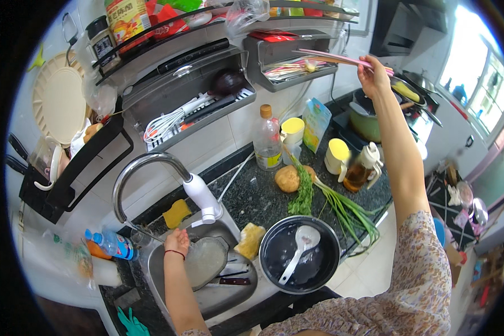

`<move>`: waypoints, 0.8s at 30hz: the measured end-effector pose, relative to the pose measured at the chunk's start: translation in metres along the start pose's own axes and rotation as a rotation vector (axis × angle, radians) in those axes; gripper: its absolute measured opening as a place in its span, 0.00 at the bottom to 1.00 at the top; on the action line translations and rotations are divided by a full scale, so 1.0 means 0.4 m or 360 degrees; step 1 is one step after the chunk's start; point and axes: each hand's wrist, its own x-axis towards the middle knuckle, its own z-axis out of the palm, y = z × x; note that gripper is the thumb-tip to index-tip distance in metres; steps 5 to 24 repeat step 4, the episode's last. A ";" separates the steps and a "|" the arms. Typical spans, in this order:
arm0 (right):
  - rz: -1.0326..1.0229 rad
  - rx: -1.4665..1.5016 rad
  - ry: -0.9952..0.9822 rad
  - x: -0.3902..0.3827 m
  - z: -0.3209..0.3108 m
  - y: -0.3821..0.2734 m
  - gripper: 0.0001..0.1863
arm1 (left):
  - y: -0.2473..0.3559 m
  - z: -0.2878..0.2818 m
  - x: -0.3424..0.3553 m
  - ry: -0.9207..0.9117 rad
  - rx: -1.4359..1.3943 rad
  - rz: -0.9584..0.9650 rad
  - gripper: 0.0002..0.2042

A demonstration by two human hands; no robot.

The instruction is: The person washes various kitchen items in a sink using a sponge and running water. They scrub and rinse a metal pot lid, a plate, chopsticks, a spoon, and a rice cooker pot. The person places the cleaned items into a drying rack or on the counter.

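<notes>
Raised at the upper right, my right hand (375, 77) is closed around several pink and tan chopsticks (341, 57). Their tips reach left over a grey wall box (294, 84) in which more chopsticks lie. Down at the sink (246, 297), my left hand (177, 242) has its fingers drawn together beside a thin shiny strip under the tap (151, 159); whether it is a utensil or water I cannot make out. Below that hand sits a round, pale grey lid or pan (207, 262). A knife with a dark handle (235, 281) lies in the sink.
Right of the sink stands a black pot (333, 263) holding a white ladle (305, 242). Sponges (251, 241), potatoes (287, 179), green onions (344, 210), a bottle (267, 140) and an oil jug (361, 168) crowd the counter. A utensil rack (201, 106) overhangs it.
</notes>
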 end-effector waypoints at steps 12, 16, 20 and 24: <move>0.0406 -0.0067 -0.0165 0.169 0.075 0.082 0.08 | -0.034 0.027 -0.049 0.0118 -0.0096 0.0074 0.12; 0.0406 -0.0067 -0.0165 0.169 0.075 0.082 0.08 | -0.034 0.027 -0.049 0.0118 -0.0096 0.0074 0.12; 0.0406 -0.0067 -0.0165 0.169 0.075 0.082 0.08 | -0.034 0.027 -0.049 0.0118 -0.0096 0.0074 0.12; 0.0406 -0.0067 -0.0165 0.169 0.075 0.082 0.08 | -0.034 0.027 -0.049 0.0118 -0.0096 0.0074 0.12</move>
